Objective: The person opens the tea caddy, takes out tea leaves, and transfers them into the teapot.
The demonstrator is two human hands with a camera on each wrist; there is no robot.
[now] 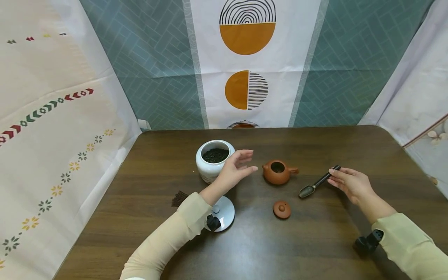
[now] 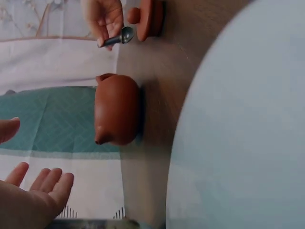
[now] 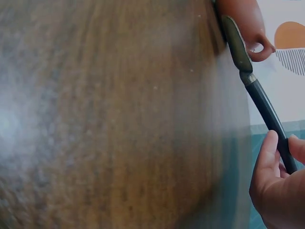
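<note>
My right hand [image 1: 351, 184] pinches the dark handle of a small tea scoop [image 1: 308, 190], whose metal bowl points toward the table's middle. In the right wrist view the scoop [image 3: 238, 50] hangs close to the teapot's handle side. My left hand [image 1: 236, 171] holds nothing; its fingers reach out in the air beside a white jar [image 1: 206, 168] of dark loose tea leaves [image 1: 215, 155]. Between the hands stands a reddish-brown clay teapot [image 1: 278, 178] with its top uncovered. Its round lid [image 1: 282, 209] lies in front of it on the wooden table [image 1: 266, 249].
A pale jar lid [image 1: 228, 212] lies near the left forearm, partly hidden by the sleeve. Left of it, a bundle of thin brown sticks [image 1: 179, 198] shows. Patterned cloths hang behind the table's far edge and at both sides.
</note>
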